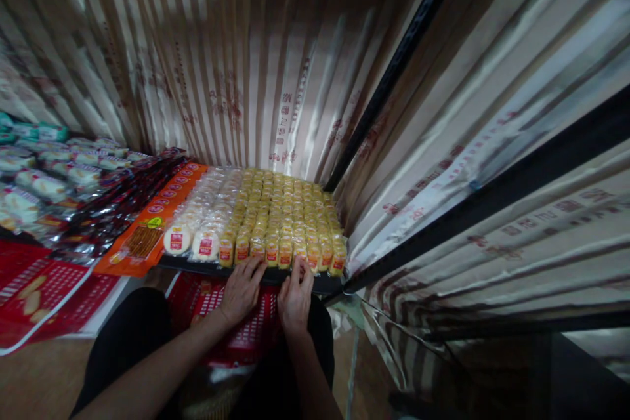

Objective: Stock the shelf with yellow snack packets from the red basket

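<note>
Rows of small yellow snack packs [290, 210] in clear wrappers with red labels stand on a dark shelf [216, 268]. My left hand [245, 289] reaches to their front edge, fingers stretched out and fingertips at the lower fronts of the packs. Beside it, my right hand [295, 295] has its fingers extended up against the front packs right of the middle. Neither hand visibly grips a pack. White round wrapped snacks [205, 246] with red labels form rows directly left of the yellow ones.
Left along the shelf lie an orange snack bag [147, 236], dark shiny packets [105, 210] and white packs [44, 184]. A red basket [256, 321] sits below, between my knees. Printed curtain-like sheeting [285, 79] hangs behind, with black metal bars [472, 193] at right.
</note>
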A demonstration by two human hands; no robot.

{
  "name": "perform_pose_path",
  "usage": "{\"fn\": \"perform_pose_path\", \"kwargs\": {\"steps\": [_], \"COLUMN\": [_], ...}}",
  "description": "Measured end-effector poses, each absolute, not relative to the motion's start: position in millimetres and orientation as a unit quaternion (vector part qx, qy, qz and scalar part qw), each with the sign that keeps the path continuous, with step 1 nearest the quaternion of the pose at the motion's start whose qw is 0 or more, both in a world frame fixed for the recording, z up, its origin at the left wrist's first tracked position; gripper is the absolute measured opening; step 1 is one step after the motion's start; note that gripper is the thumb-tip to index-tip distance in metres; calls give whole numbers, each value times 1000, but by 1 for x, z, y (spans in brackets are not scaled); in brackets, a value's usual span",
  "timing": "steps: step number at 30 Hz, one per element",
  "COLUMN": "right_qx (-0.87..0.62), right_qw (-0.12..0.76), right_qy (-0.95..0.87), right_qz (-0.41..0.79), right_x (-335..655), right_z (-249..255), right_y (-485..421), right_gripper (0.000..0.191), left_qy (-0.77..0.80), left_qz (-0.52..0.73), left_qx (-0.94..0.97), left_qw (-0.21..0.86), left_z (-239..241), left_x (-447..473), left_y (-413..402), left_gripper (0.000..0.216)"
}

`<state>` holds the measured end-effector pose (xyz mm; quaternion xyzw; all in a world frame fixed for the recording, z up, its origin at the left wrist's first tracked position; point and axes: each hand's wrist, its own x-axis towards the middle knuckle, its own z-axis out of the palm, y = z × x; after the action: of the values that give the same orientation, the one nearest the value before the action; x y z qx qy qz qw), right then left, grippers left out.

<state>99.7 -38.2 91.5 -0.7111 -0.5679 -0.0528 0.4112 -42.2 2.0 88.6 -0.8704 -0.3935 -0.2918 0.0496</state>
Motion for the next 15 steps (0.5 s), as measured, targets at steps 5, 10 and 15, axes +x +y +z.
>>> {"fn": "perform_pose_path", "kwargs": {"steps": [5, 10, 15], "right_qx": [-712, -714, -704], "right_qw": [410, 406, 412], "right_qy": [-568, -568, -576], "right_qz": [-49, -56, -44], "right_x": [104, 105, 105], "right_z": [93, 93, 89], "right_y": [-39, -38, -37], "right_gripper": [48, 48, 49], "left_qy": [-396, -377, -374], "left_qz": [-292, -287, -300], "left_qx": [-870, -879, -877], "left_qw": [46, 45, 26], "left_z": [90, 87, 84], "left_x": [-42, -47, -46], "left_y": [0, -1, -2], "left_gripper": [48, 51, 52]}}
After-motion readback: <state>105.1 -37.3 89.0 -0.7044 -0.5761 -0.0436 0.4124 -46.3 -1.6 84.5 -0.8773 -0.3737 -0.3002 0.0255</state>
